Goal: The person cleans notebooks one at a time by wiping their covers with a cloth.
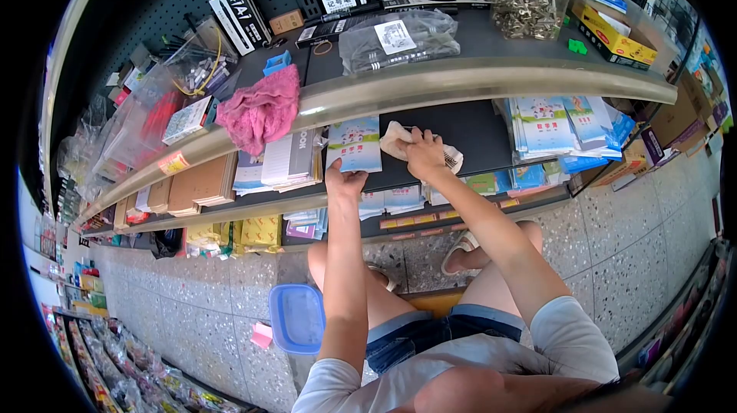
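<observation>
My left hand [345,180] grips the lower edge of a blue and white booklet [355,143] on the middle shelf. Farther right, my right hand [427,155] presses a whitish cloth [398,139] onto the dark shelf surface [480,127]; the cloth sticks out on both sides of the fingers. Stacks of notebooks [288,161] lie just left of my left hand. Right of my right hand is a pile of similar booklets [541,125]. A pink cloth [261,108] hangs over the front edge of the upper shelf.
The upper shelf edge [476,79] runs above my hands. On that shelf are a plastic-wrapped pack [399,41], a clear box of metal clips [530,10] and a yellow box [614,33]. A blue basin [297,319] and a pink paper [262,335] are on the floor.
</observation>
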